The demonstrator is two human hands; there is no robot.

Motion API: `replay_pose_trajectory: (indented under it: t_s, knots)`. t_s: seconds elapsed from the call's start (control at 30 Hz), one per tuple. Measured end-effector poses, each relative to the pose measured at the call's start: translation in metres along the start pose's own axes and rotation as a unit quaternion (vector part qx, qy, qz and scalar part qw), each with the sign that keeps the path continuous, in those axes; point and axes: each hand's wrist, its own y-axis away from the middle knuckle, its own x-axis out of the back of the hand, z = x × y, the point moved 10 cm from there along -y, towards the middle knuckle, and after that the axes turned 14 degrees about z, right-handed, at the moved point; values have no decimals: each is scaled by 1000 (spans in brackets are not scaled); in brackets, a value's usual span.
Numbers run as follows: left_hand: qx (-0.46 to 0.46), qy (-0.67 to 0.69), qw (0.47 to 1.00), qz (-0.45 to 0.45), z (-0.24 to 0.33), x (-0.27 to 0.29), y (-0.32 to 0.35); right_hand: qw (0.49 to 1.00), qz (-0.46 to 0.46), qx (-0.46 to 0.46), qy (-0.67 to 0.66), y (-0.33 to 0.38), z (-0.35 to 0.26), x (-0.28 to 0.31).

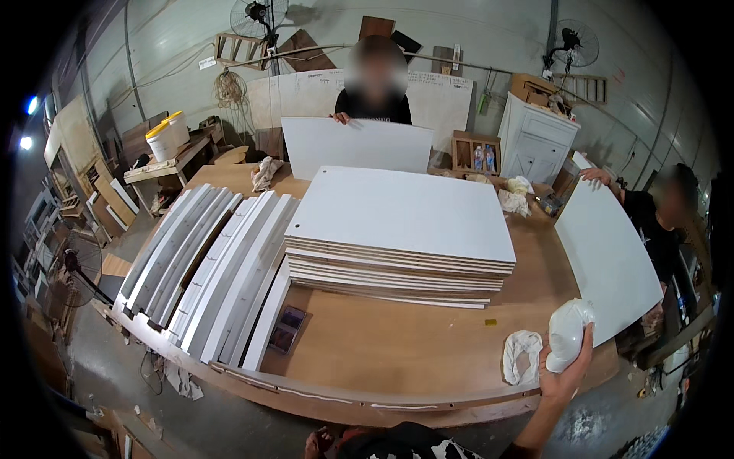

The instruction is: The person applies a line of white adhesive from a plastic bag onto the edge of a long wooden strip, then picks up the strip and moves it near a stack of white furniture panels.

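Observation:
At the right front of the table, my right hand (567,376) is raised and wrapped round a rounded white plastic bottle (569,333). A crumpled white cloth (522,358) lies on the tabletop just left of that hand. My left hand (321,441) shows only in part at the lower edge, dark and close to my body, so its fingers cannot be made out. Along the front edge of the table runs a long narrow strip (336,395) with white streaks on it. Beyond it, a stack of white panels (405,214) rests on the brown table (405,344).
Long white rails (229,268) lie side by side on the left. A dark flat case (287,330) sits beside them. Across the table, one person holds a white panel (355,149) upright; another at the right holds a second white panel (608,260).

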Motion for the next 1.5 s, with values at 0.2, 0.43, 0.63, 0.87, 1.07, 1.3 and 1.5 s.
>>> replay_pose_trajectory:
  t_s: [0.2,0.43,0.63,0.87,1.07,1.3,1.5]
  knots:
    - [-144,124,955,229,99,84,45,999,-36,11,-32,-7,-5,8]
    - [-271,27,862,427,316,142,158,993,-91,-38,-72,-14,0,9]
    - [-463,33,774,430,486,50,283,976,-114,-137,-127,-19,5,5]
    - [-718,-154,636,237,551,-166,373,964,-164,-159,-133,-19,8,-5]
    - [-735,-413,531,82,511,-301,388,963,-170,-154,-139,-22,7,-7]
    - [-714,-504,475,100,468,-320,397,957,-201,-166,-123,-21,11,-11]
    - [-697,-543,450,125,469,-319,386,964,-187,-143,-126,-26,4,-6]
